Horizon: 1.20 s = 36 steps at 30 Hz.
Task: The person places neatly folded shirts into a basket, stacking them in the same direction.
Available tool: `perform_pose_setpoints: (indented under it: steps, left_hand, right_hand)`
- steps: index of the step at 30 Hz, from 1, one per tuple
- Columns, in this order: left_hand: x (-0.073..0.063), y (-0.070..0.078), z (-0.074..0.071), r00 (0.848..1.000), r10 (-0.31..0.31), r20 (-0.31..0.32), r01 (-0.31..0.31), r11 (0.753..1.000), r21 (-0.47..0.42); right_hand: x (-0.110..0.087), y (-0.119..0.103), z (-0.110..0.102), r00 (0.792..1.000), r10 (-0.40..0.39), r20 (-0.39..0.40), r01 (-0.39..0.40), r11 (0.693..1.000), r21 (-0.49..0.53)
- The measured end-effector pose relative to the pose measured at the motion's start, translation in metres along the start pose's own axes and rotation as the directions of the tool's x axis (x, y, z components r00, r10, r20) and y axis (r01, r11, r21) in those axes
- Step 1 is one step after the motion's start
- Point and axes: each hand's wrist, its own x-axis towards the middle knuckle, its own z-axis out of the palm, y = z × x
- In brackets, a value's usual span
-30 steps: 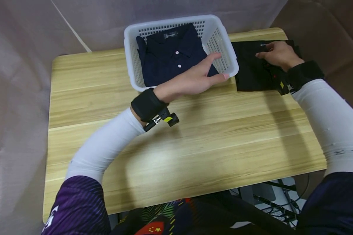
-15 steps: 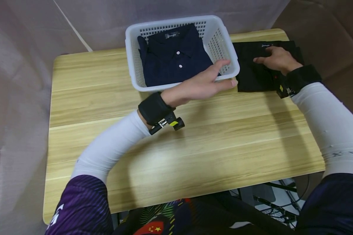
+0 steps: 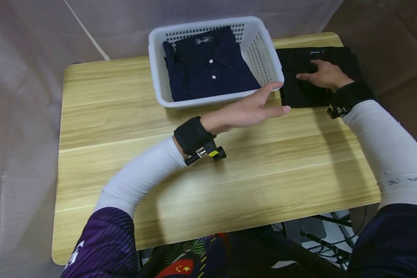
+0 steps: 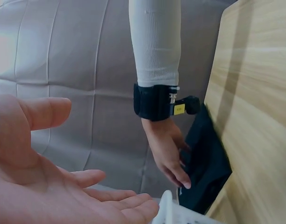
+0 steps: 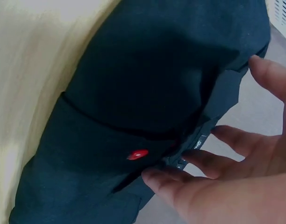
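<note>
A dark navy shirt [image 3: 198,79] with white buttons lies folded inside a white plastic basket [image 3: 263,56] at the table's back. My left hand [image 3: 244,112] is by the basket's front right corner, its fingers straight and spread, holding nothing. Right of the basket lies a folded black shirt [image 3: 293,94], its label at the far edge. My right hand [image 3: 326,74] is over this shirt with fingers spread and loosely bent. In the right wrist view the fingertips [image 5: 154,179] are close to the collar, beside a small red mark [image 5: 137,154]; whether they touch the cloth I cannot tell.
The wooden table [image 3: 201,185] stretches in front of the basket and to its left. Grey curtains [image 3: 21,116] hang behind and at the sides. Cables [image 3: 333,247] and a metal frame show below the table's front right edge.
My left hand has moved right and toward me, from over the basket's right part to its front corner. My right hand has shifted slightly left and nearer over the black shirt, uncovering its label.
</note>
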Motion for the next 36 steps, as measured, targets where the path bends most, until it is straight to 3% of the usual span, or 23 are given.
perform_pose_setpoints:
  steps: [11, 21, 36]
  left_hand:
    - [0.007, -0.007, 0.014, 1.0, -0.018, 0.002, 0.018, 0.999, 0.044]
    - [0.011, -0.013, 0.022, 0.999, -0.022, 0.024, 0.022, 1.0, 0.018]
    - [0.016, -0.027, 0.03, 0.999, -0.041, 0.008, 0.041, 0.999, -0.019]
  right_hand:
    - [0.005, 0.001, 0.008, 0.998, -0.036, 0.046, 0.038, 0.998, -0.052]
    - [0.006, 0.005, 0.016, 0.996, -0.075, 0.05, 0.079, 0.994, -0.075]
    - [-0.005, 0.009, 0.029, 0.993, -0.12, -0.002, 0.12, 0.991, -0.066]
